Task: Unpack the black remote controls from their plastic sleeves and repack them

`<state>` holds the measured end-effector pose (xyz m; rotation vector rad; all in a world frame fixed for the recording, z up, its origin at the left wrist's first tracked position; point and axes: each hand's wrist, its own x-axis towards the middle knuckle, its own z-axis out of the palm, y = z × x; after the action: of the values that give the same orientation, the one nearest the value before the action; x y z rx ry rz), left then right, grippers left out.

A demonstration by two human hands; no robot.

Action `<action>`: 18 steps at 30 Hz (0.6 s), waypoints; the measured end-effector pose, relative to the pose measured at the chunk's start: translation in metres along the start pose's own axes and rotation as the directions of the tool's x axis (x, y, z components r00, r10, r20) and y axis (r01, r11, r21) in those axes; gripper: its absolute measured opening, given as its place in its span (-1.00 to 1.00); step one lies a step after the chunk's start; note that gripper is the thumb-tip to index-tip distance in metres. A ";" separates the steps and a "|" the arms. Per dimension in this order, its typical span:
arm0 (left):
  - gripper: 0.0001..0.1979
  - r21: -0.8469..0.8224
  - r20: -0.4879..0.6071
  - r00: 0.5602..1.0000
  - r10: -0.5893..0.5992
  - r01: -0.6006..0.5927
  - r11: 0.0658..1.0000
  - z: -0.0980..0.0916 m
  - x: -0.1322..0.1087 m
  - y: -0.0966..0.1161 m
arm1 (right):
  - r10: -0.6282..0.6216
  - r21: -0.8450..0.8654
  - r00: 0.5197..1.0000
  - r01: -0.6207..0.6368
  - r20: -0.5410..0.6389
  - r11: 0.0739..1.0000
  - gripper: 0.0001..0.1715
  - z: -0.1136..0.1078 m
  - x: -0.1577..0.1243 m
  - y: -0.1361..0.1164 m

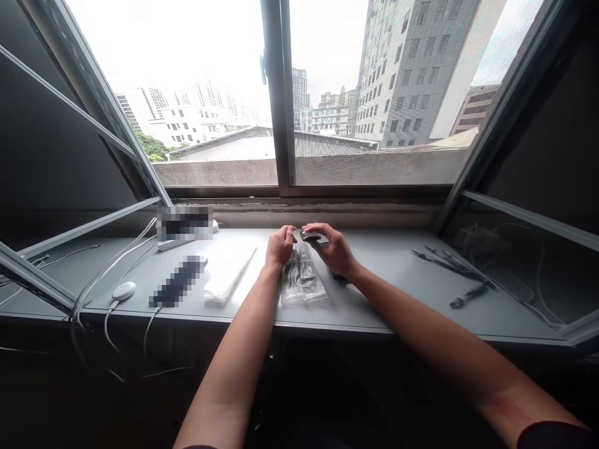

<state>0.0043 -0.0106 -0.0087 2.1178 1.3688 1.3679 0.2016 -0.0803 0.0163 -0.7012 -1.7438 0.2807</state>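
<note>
Hovering near the far end of the clear plastic bags (pixel 292 292), a dark rounded object (pixel 309 236) is up in the right hand (pixel 336 247), thumb and fingers closed around it. Just beside, the left hand (pixel 281 246) curls its fingers in; whether they pinch anything, can't tell! Pick-up looks done, object not yet set down. Leftward on the desk (pixel 388 259), white sheets (pixel 224 284); far right, slim dark sticks (pixel 449 264).
</note>
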 end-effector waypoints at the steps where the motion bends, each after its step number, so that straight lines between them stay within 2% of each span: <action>1: -0.61 -0.004 -0.001 1.000 0.002 -0.002 1.000 0.000 0.000 0.000 | 0.038 0.003 0.999 -0.038 -0.016 0.999 -0.76 0.001 0.000 0.001; 5: -0.62 -0.025 -0.008 1.000 0.005 -0.005 1.000 0.001 -0.001 0.000 | 0.164 0.007 0.984 -0.164 -0.075 0.986 -0.47 0.001 0.001 0.002; 7: -0.62 -0.031 -0.007 1.000 0.010 -0.011 0.999 0.001 -0.001 0.000 | 0.215 -0.050 0.974 -0.219 -0.075 0.975 -0.24 -0.001 0.002 0.000; 9: -0.62 -0.030 -0.010 1.000 0.014 -0.014 0.999 0.002 0.000 -0.001 | 0.265 -0.146 0.964 -0.268 -0.036 0.952 -0.09 -0.004 0.002 0.000; 11: -0.62 -0.023 -0.008 1.000 0.012 -0.012 1.000 0.002 0.000 -0.001 | 0.323 -0.256 0.946 -0.307 0.022 0.917 -0.13 -0.006 0.002 0.002; 15: -0.61 -0.009 0.007 1.000 0.001 -0.001 1.000 0.002 0.000 -0.002 | 0.455 -0.434 0.885 -0.371 0.104 0.821 -0.43 -0.006 -0.001 0.012; 18: -0.60 -0.013 0.012 1.000 -0.007 0.007 1.000 0.003 0.000 -0.002 | 0.499 -0.506 0.854 -0.370 0.145 0.780 -0.48 -0.006 -0.003 0.019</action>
<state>0.0055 -0.0092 -0.0110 2.1075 1.3581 1.3556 0.2134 -0.0678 0.0055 -1.4959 -1.9109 0.2904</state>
